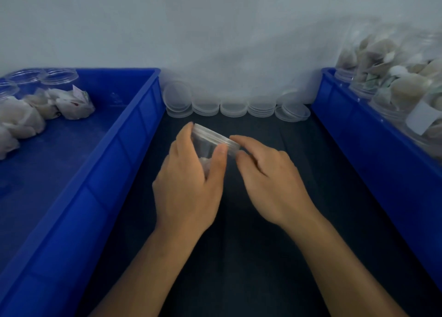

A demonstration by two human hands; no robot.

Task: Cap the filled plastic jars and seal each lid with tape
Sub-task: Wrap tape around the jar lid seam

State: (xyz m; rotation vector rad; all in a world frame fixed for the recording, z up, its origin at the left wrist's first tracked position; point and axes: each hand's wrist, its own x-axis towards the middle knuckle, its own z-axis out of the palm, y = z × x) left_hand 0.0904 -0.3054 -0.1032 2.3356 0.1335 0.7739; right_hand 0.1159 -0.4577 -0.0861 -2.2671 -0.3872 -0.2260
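Note:
A clear plastic jar [207, 146] with a lid [215, 134] on top is held tilted above the dark table between both hands. My left hand [189, 182] wraps around its body, thumb on the front. My right hand [267, 173] touches the lid's right edge with its fingertips. Pale contents show faintly through the jar behind my left thumb. Several loose clear lids [232, 107] lie in stacks along the wall at the back. I see no tape.
A blue bin [134, 134] on the left holds white wrapped packets [71, 103] and open jars [40, 76]. A blue bin [358, 134] on the right is piled with filled jars [394, 87]. The dark table surface [239, 257] runs between them.

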